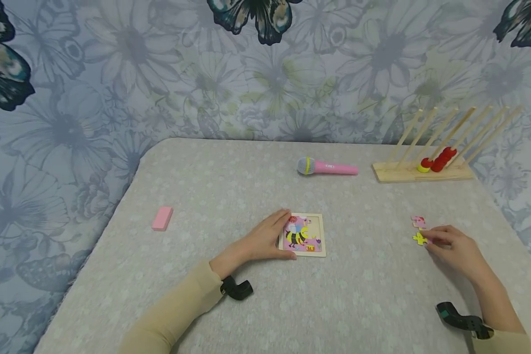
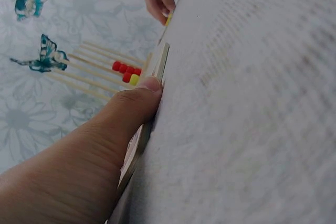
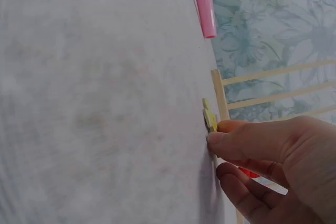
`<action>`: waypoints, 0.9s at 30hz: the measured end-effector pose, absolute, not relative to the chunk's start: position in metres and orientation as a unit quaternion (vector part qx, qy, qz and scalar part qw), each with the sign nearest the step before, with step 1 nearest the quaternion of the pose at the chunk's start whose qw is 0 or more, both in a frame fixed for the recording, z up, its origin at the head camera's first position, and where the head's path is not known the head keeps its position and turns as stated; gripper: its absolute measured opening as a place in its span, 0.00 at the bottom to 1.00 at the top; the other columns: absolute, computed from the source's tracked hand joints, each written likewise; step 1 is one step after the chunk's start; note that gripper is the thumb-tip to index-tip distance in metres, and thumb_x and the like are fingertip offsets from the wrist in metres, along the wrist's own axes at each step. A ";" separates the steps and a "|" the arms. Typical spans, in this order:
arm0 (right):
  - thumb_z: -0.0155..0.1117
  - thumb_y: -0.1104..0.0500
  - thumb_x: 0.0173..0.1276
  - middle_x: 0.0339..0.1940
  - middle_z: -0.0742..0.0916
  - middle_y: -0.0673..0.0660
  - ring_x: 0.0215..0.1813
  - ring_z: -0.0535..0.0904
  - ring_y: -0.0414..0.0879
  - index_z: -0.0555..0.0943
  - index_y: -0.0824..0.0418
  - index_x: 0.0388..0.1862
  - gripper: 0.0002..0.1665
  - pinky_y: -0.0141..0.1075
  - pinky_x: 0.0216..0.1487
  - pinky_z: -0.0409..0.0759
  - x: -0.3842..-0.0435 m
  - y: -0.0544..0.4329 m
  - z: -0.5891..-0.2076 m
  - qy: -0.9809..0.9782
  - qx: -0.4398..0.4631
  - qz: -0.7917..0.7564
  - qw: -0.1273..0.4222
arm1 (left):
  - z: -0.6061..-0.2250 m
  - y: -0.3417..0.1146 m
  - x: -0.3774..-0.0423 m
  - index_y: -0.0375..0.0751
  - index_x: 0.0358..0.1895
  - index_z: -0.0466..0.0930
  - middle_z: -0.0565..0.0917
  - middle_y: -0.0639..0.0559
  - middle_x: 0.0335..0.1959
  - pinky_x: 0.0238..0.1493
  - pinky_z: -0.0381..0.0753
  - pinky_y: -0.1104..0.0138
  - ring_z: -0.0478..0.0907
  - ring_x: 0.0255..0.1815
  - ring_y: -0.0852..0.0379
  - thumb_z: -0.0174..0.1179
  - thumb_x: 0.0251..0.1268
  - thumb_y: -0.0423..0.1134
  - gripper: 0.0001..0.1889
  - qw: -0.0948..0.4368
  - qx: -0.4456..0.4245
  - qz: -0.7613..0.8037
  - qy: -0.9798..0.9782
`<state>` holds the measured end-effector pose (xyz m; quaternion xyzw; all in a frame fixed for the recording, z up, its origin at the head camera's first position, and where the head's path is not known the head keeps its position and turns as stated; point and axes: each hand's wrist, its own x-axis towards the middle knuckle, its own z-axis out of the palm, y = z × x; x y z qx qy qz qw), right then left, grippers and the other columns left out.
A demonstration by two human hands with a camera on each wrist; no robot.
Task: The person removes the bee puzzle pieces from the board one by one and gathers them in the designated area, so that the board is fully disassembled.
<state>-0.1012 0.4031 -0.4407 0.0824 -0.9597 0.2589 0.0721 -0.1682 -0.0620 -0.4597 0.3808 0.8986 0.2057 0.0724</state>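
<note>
A small square wooden jigsaw puzzle (image 1: 304,236) with a bee picture lies on the table in the head view. My left hand (image 1: 269,238) grips its left side, fingers at the top corner and thumb along the near edge. Far to the right, my right hand (image 1: 456,250) pinches a yellow jigsaw piece (image 1: 420,239) between thumb and fingers. In the right wrist view that yellow piece (image 3: 211,119) sticks out past the fingertips, close to the tabletop. Just beyond it lies a pink jigsaw piece (image 1: 418,221).
A pink toy microphone (image 1: 334,168) lies behind the puzzle. At the back right stands a wooden rod stand (image 1: 396,173) with upright sticks and several red and yellow beads (image 1: 442,158). A pink block (image 1: 162,218) lies on the left. Patterned wall covering borders the cloth-covered table (image 1: 230,187).
</note>
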 end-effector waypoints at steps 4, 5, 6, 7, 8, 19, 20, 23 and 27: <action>0.71 0.68 0.55 0.40 0.81 0.60 0.38 0.69 0.23 0.85 0.67 0.44 0.15 0.20 0.35 0.69 -0.102 0.403 -0.440 -0.962 0.092 0.244 0.078 | -0.461 -0.062 -0.169 0.31 0.73 0.48 0.51 0.41 0.74 0.71 0.46 0.63 0.44 0.74 0.51 0.62 0.50 0.68 0.57 0.063 0.382 0.204 0.899; 0.71 0.68 0.55 0.40 0.81 0.60 0.38 0.72 0.27 0.84 0.67 0.44 0.15 0.22 0.35 0.70 -0.102 0.403 -0.439 -0.964 0.093 0.238 0.076 | -0.461 -0.062 -0.169 0.31 0.73 0.48 0.51 0.41 0.74 0.71 0.46 0.63 0.45 0.74 0.51 0.62 0.50 0.68 0.57 0.061 0.383 0.204 0.899; 0.70 0.68 0.55 0.40 0.81 0.61 0.39 0.75 0.32 0.84 0.67 0.44 0.16 0.25 0.36 0.73 -0.103 0.402 -0.438 -0.965 0.093 0.235 0.070 | -0.461 -0.062 -0.169 0.31 0.73 0.48 0.51 0.41 0.74 0.71 0.46 0.63 0.45 0.74 0.51 0.62 0.50 0.68 0.57 0.059 0.384 0.203 0.899; 0.71 0.68 0.55 0.40 0.81 0.61 0.39 0.77 0.38 0.84 0.68 0.44 0.16 0.29 0.36 0.75 -0.103 0.400 -0.435 -0.967 0.095 0.229 0.068 | -0.461 -0.062 -0.170 0.31 0.73 0.48 0.51 0.41 0.74 0.71 0.46 0.63 0.45 0.74 0.51 0.62 0.50 0.68 0.57 0.057 0.386 0.203 0.898; 0.71 0.67 0.54 0.40 0.81 0.62 0.38 0.79 0.45 0.83 0.69 0.45 0.17 0.33 0.35 0.78 -0.103 0.397 -0.433 -0.968 0.097 0.224 0.066 | -0.461 -0.062 -0.170 0.31 0.73 0.48 0.51 0.41 0.74 0.71 0.46 0.63 0.45 0.74 0.51 0.62 0.50 0.68 0.57 0.057 0.386 0.204 0.898; 0.70 0.65 0.58 0.48 0.83 0.59 0.44 0.81 0.57 0.80 0.66 0.53 0.22 0.51 0.41 0.80 -0.113 0.272 -0.401 -0.924 0.252 0.279 0.069 | -0.462 -0.068 -0.167 0.31 0.73 0.48 0.52 0.41 0.74 0.71 0.48 0.61 0.46 0.74 0.50 0.62 0.51 0.67 0.57 0.066 0.386 0.218 0.894; 0.70 0.64 0.59 0.48 0.83 0.59 0.46 0.81 0.56 0.80 0.66 0.53 0.22 0.51 0.43 0.80 -0.113 0.259 -0.400 -0.920 0.265 0.284 0.052 | -0.462 -0.067 -0.167 0.31 0.73 0.48 0.52 0.41 0.74 0.71 0.48 0.61 0.46 0.74 0.51 0.62 0.51 0.67 0.57 0.067 0.387 0.218 0.893; 0.68 0.62 0.61 0.51 0.83 0.59 0.51 0.79 0.55 0.79 0.65 0.54 0.22 0.50 0.48 0.78 -0.116 0.228 -0.400 -0.912 0.290 0.289 0.005 | -0.461 -0.066 -0.167 0.31 0.73 0.49 0.52 0.41 0.74 0.71 0.47 0.62 0.45 0.74 0.51 0.62 0.51 0.67 0.56 0.068 0.389 0.218 0.892; 0.67 0.61 0.62 0.51 0.83 0.59 0.54 0.77 0.55 0.79 0.66 0.55 0.22 0.50 0.53 0.76 -0.122 0.202 -0.412 -0.912 0.307 0.270 -0.017 | -0.461 -0.064 -0.166 0.31 0.73 0.49 0.52 0.41 0.74 0.71 0.47 0.63 0.45 0.74 0.52 0.62 0.51 0.67 0.56 0.067 0.388 0.214 0.894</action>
